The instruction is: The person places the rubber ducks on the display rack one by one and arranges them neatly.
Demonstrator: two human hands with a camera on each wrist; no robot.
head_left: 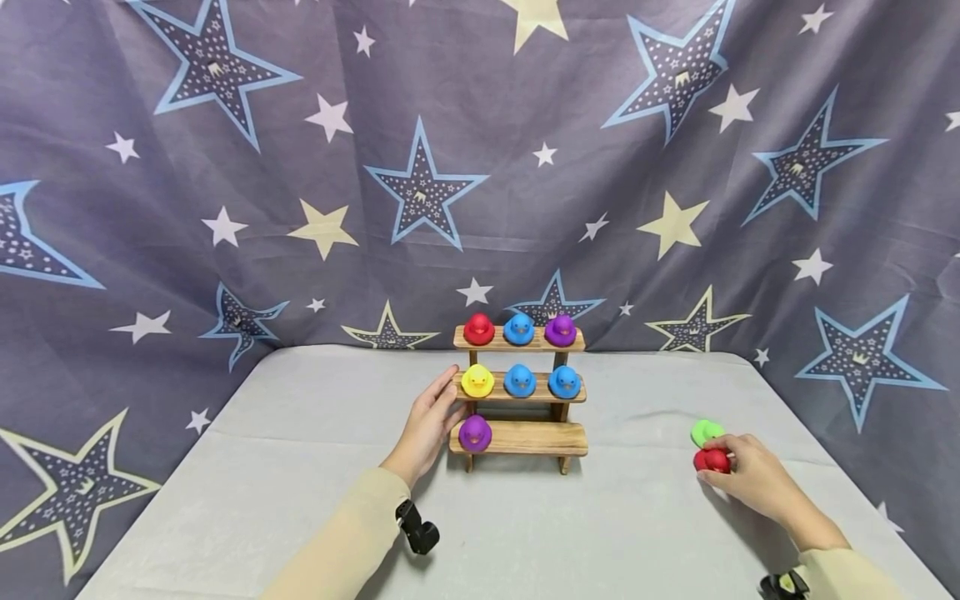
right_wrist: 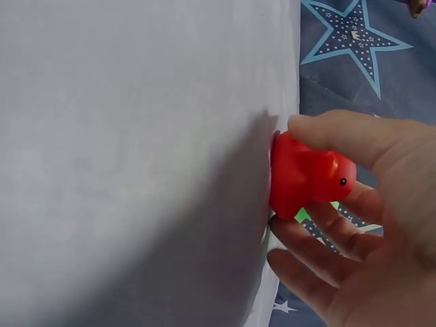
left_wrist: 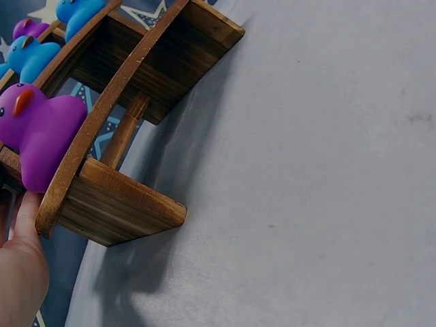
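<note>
A three-tier wooden display stand stands mid-table with rubber ducks on it. My left hand holds the stand's left side, beside the yellow duck and the lowest tier's purple duck. In the left wrist view, fingers reach the plank's end under that purple duck; their tips are partly hidden. Far to the right, my right hand pinches a red rubber duck between thumb and fingers, low over the tabletop. Just behind it lies a green duck, partly covered by the red one.
On the top tier sit a red duck, a blue duck and a purple duck. Two blue ducks share the middle tier with the yellow one. A star-patterned curtain rises behind the grey-white tabletop.
</note>
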